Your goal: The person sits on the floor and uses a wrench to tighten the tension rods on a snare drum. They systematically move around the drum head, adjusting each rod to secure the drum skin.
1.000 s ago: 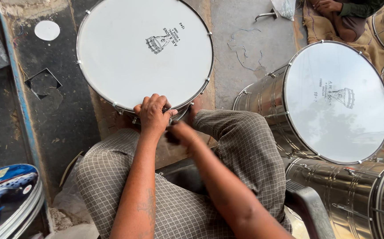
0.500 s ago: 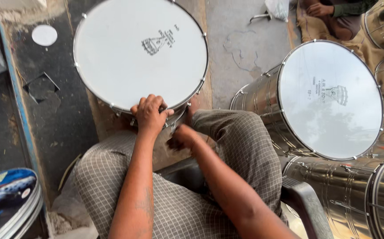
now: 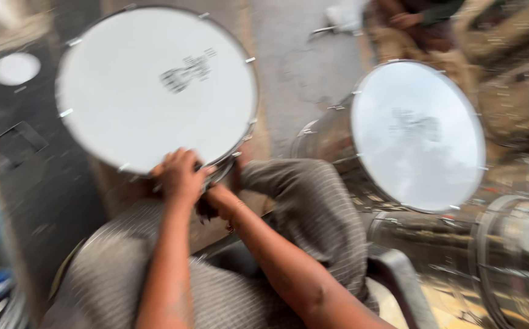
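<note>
- Both hands work at the near rim of the round white-skinned drum with a metal hoop (image 3: 155, 91): the left hand (image 3: 180, 175) is curled over the edge, fingers closed on the hoop, while the right hand (image 3: 214, 201) sits just under it, pressed against the drum's side. Whether the right one holds a tool I cannot tell; it is half hidden and blurred.
- That drum rests tilted between the person's knees, its skin facing up, its far edge over the dark floor (image 3: 27, 183).
- Compared with half a second ago, the drum and hands sit in much the same place, but the whole view has smeared and slid slightly, so the head has moved rather than the work; the grip looks unchanged, so the work at this spot on the rim seems to be still going on.
- Beside the right knee stands a second shiny steel drum with a white skin (image 3: 420, 134), apart from the hands.
- Checked grey trousers (image 3: 301, 207) cover both legs.
- Another person's hand (image 3: 406, 19) shows at the top edge, well apart.
</note>
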